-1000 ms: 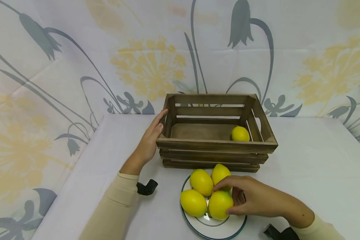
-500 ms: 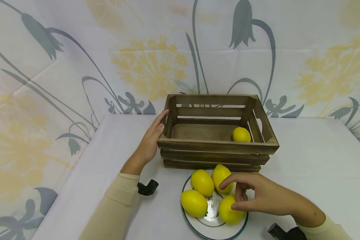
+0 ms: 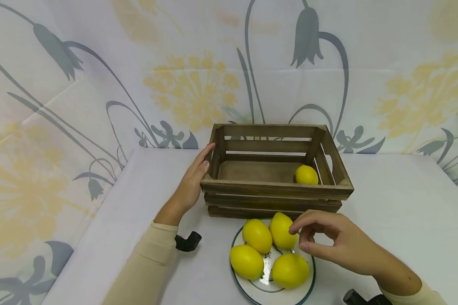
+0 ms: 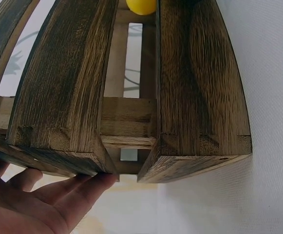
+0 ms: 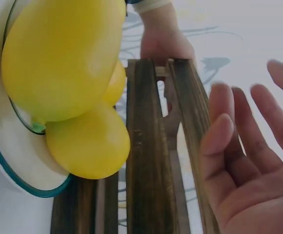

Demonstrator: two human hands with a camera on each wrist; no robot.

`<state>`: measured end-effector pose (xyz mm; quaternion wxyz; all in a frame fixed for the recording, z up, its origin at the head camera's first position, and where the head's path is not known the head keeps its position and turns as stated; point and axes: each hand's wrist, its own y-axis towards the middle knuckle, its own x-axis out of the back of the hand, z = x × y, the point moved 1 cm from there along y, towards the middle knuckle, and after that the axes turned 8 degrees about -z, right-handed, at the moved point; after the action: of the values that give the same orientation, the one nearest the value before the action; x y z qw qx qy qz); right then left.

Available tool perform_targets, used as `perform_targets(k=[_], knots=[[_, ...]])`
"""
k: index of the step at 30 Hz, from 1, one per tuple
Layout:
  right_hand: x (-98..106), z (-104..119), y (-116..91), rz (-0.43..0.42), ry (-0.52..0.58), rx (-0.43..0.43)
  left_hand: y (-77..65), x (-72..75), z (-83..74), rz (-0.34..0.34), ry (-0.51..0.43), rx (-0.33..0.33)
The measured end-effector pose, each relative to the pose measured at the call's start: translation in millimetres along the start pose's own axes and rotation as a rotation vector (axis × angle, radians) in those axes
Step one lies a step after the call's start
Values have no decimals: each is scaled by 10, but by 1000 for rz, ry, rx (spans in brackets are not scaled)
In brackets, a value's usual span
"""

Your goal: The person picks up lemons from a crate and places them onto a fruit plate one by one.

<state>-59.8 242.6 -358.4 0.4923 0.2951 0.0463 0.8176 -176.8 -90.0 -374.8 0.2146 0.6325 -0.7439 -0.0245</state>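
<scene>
A dark wooden slatted crate [image 3: 278,188] stands at the back with one lemon [image 3: 306,175] in its right end. My left hand [image 3: 188,186] rests against the crate's left end, and in the left wrist view its fingers [image 4: 80,197] touch the outer side. In front of the crate, a plate [image 3: 258,291] bears several lemons. My right hand [image 3: 339,243] hovers at the plate's right side, holding nothing, thumb and fingers loosely bent and apart. Closest to its fingertips are the back-right lemon [image 3: 282,231] and the front-right lemon [image 3: 290,270].
A white cloth [image 3: 397,220] covers the table, and a flower-printed curtain [image 3: 191,89] hangs behind the crate. Black wrist-camera mounts [image 3: 188,241] show at both wrists. The plate's far rim lies close against the crate's front.
My right hand has let go of the front-right lemon, which shifted right and then slightly back left on the plate. The hand has drawn away to the right. My left hand stays on the crate.
</scene>
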Motion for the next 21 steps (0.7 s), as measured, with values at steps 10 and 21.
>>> perform_targets(k=[10, 21], knots=[[101, 204, 60, -118, -63, 93, -11, 3, 25, 4, -15, 20], [376, 480, 350, -121, -260, 191, -27, 10, -4, -6, 12, 43]])
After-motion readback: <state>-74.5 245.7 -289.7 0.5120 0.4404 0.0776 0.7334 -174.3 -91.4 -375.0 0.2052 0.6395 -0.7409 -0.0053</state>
